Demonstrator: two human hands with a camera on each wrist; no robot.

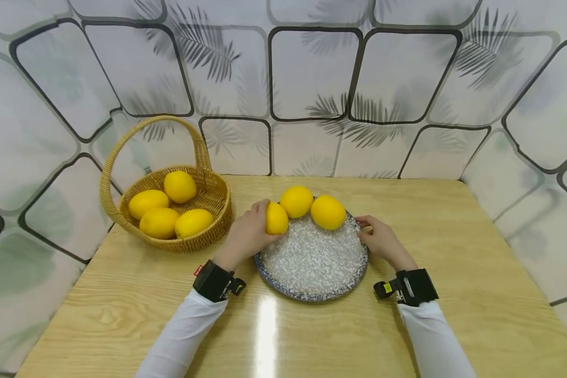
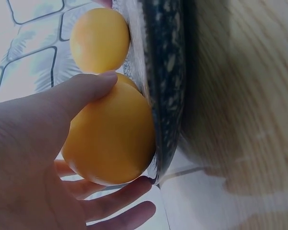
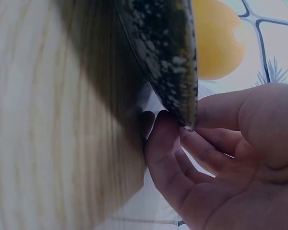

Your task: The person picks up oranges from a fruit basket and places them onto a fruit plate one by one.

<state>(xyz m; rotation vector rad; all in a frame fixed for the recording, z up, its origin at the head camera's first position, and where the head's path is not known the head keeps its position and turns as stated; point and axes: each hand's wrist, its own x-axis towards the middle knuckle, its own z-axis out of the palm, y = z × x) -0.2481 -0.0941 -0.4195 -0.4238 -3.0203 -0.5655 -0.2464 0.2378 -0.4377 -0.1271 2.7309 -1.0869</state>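
My left hand [image 1: 248,231] grips a lemon [image 2: 113,136] at the left edge of a speckled grey plate [image 1: 314,262] with a dark blue rim. Its thumb lies over the fruit and its fingers curl around the far side. Beside it on the plate's back part sit a second lemon [image 1: 296,201] and a third lemon [image 1: 328,212]. At the plate's right edge, my right hand [image 1: 380,238] pinches the rim [image 3: 175,91], thumb on the upper side and fingertips underneath.
A wicker basket [image 1: 229,210] with a tall arched handle stands left of the plate, with several lemons [image 1: 159,223] inside. Everything stands on a light wooden table [image 1: 453,236]. Patterned cloth walls [image 1: 312,73] rise behind and at both sides.
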